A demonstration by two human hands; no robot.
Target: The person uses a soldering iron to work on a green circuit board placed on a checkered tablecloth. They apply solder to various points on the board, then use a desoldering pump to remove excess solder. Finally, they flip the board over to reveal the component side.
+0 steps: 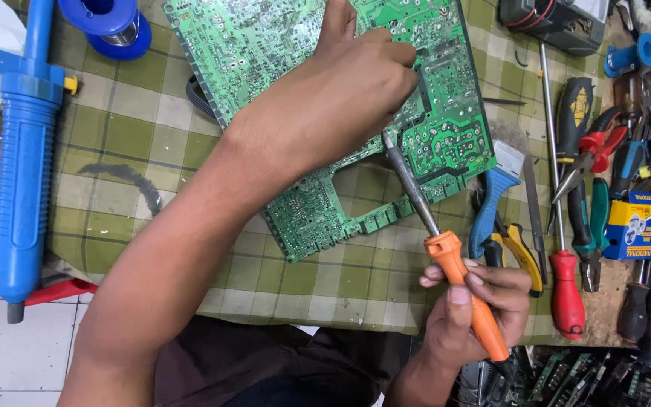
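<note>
A green circuit board lies flat, solder side up, under the left hand, which presses on its upper middle. An orange-handled soldering iron sits gripped in the right hand, slanting up-left, its dark metal tip touching the board just below the left hand.

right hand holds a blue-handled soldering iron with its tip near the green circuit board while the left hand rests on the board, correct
Not quite: the soldering iron has an orange handle, not blue, as the head view shows. The rest holds: the right hand grips it with the tip near the green circuit board, and the left hand rests on the board.
</note>
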